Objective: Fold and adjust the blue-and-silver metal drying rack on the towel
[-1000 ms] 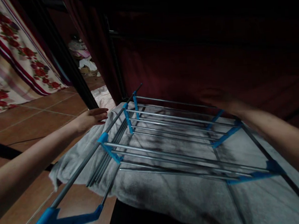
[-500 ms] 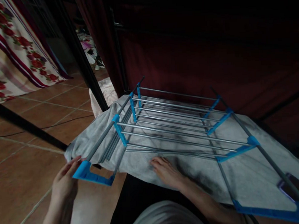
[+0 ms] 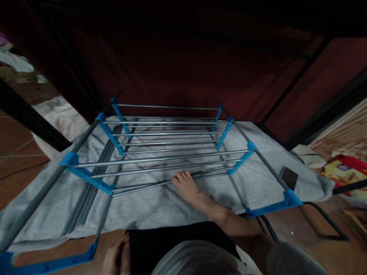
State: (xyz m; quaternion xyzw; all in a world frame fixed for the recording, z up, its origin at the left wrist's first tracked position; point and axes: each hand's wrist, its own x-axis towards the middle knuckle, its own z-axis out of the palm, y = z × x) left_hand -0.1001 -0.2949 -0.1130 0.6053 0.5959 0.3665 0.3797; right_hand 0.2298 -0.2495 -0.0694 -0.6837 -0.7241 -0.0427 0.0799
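Note:
A rack of grey metal rods and blue plastic brackets, like a clothes drying rack, lies across a grey cloth. My right hand is closed over a thin metal rod at the rack's near side, which runs slightly askew to the rod beside it. Low in the view, my left hand is off the rack, fingers loosely bent and apart, with nothing visible in it. Nearest to it is a long blue bracket at the left end. A bundle of loose rods rests under the rack's left side.
A phone lies on the cloth at the right. Dark red curtains hang behind black frame posts. A striped cloth is at the left, and a red and yellow package sits at the far right above the tiled floor.
The view has swung to the right. My left hand has let go of the left blue bracket and drawn back. My right hand has moved from the cloth up onto the near rod.

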